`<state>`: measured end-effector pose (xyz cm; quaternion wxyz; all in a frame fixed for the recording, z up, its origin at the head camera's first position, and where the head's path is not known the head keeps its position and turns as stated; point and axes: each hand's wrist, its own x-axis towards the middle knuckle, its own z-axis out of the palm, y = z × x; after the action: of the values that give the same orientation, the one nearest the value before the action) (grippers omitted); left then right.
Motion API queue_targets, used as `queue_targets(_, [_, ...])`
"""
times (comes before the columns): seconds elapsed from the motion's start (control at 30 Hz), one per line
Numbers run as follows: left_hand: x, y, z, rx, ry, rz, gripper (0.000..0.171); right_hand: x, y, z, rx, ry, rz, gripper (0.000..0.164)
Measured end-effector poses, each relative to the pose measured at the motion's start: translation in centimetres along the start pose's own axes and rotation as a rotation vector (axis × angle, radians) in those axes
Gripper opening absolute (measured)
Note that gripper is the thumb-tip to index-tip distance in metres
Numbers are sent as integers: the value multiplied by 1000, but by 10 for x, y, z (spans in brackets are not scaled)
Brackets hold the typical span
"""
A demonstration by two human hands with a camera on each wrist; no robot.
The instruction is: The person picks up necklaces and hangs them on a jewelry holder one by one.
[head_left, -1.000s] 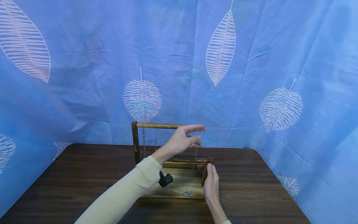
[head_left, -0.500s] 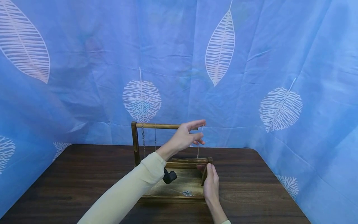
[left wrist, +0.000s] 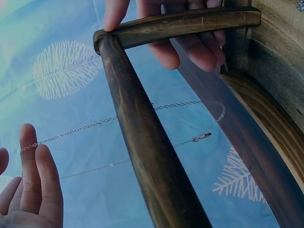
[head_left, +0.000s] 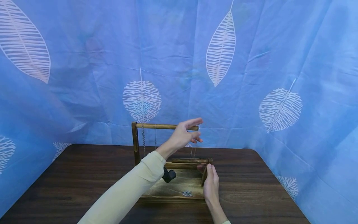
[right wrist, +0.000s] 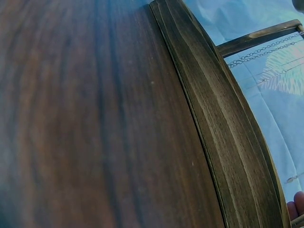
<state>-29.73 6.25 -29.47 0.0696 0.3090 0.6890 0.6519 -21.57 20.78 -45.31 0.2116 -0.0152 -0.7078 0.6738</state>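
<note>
My left hand (head_left: 181, 137) is raised near the free end of the upper bar (head_left: 167, 126) of a wooden jewelry stand, its fingers spread and straight. A thin chain necklace (left wrist: 80, 127) loops over those fingers in the left wrist view. The rest of the necklace, with its small clasp (left wrist: 202, 137), passes behind the stand's lower bar (left wrist: 137, 128). My right hand (head_left: 212, 185) grips the short upright (left wrist: 190, 24) that carries this lower bar, thumb on the near side and fingers beyond it.
Two chains, one thick chain (head_left: 144, 140) and one thin chain (head_left: 155, 137), hang from the upper bar. A small silvery heap (head_left: 187, 193) lies on the stand's base (head_left: 179, 186). The stand sits on a dark wood table (head_left: 246, 186) before a blue leaf-patterned cloth (head_left: 179, 62).
My left hand has risen and lifted the necklace, then shifted slightly left in the last half second. The right hand keeps its grip on the upright.
</note>
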Motion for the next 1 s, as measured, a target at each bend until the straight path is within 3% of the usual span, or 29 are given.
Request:
queue_targets(0.43, [1, 1, -1, -17, 19, -7, 56, 0, 0, 0, 4, -4, 3, 57])
queue_targets(1.0, [-16, 0, -27, 13, 70, 34, 54, 0, 1, 0, -16, 5, 9, 57])
